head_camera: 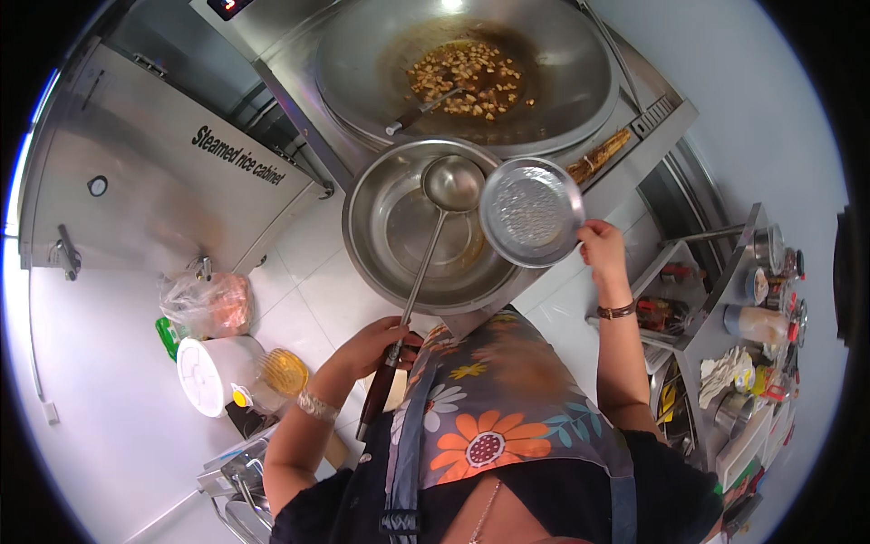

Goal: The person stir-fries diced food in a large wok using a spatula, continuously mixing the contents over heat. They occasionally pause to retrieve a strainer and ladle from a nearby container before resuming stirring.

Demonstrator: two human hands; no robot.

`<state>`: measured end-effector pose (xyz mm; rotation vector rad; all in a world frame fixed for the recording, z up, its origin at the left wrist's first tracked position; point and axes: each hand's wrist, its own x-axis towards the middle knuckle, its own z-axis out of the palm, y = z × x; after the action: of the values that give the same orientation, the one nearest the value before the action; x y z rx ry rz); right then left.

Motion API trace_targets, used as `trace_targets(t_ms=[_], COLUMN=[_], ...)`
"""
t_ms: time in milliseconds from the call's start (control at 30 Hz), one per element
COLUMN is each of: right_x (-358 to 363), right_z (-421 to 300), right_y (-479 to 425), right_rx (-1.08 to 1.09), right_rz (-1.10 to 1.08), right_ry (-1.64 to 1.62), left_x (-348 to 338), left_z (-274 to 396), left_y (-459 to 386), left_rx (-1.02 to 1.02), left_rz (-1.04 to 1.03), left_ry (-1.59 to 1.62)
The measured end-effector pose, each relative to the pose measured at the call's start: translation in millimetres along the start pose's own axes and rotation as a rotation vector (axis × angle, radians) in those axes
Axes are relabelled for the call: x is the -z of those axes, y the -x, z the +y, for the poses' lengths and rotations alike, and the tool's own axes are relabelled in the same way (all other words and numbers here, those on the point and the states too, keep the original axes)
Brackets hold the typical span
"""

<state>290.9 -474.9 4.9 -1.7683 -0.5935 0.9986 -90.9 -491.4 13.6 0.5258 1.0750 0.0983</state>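
Observation:
My left hand grips the dark handle of a long metal ladle. The ladle's bowl hangs inside or just over a wide stainless steel basin; whether they touch I cannot tell. Between its thumb and fingers, my right hand pinches the rim of a shallow round metal dish or lid with a wet, shiny surface. That piece overlaps the basin's right rim from my view. Beyond the basin, a large wok holds browned chopped pieces in dark liquid. A dark-handled utensil rests in the wok.
A bamboo wok brush lies on the cooktop's right edge. To the right, a steel shelf carries jars, a cloth and containers. On the left stand a steel cabinet, a lidded white bucket and a yellow oil jug.

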Motion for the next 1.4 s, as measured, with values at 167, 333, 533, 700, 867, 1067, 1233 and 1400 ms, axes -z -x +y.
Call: trace_targets(t_ms=[167, 333, 533, 700, 867, 1067, 1233, 1400], right_x=[-49.5, -79.7, -73.6, -65.3, -48.2, -54.1, -78.0, -178.5], right_z=[-17.0, -36.8, -63.0, -62.0, -67.7, -71.8, -82.4, -69.1], right_y=[-26.0, -56.0, -83.2, -79.8, -47.2, -52.6, -22.6, 0.0], right_rx=[0.033, 0.095, 0.386, 0.519, 0.151, 0.116, 0.213, 0.354], right_rz=[-0.275, -0.557, -0.753, -0.861, -1.136, -1.279, -1.537, -1.581], right_ry=[0.045, 0.087, 0.353, 0.372, 0.287, 0.413, 0.463, 0.579], left_x=[-7.9, -29.5, -125.7, -213.5, -240.3, -243.4, -274.2, -315.1], left_z=[12.4, -0.7, 24.4, 38.9, 10.1, -35.8, -50.8, -43.6], left_y=[33.1, 37.0, 10.2, -58.3, -66.3, -56.3, -48.1, -61.2], left_rx=[-0.096, -0.21, -0.548, -0.639, -0.711, -1.054, -1.068, -0.982], left_rz=[0.212, 0.541, 0.753, 0.78, 1.009, 1.009, 1.034, 1.201], left_ry=[-0.436, -0.465, -0.306, 0.506, 0.769, 1.014, 1.172, 1.306])
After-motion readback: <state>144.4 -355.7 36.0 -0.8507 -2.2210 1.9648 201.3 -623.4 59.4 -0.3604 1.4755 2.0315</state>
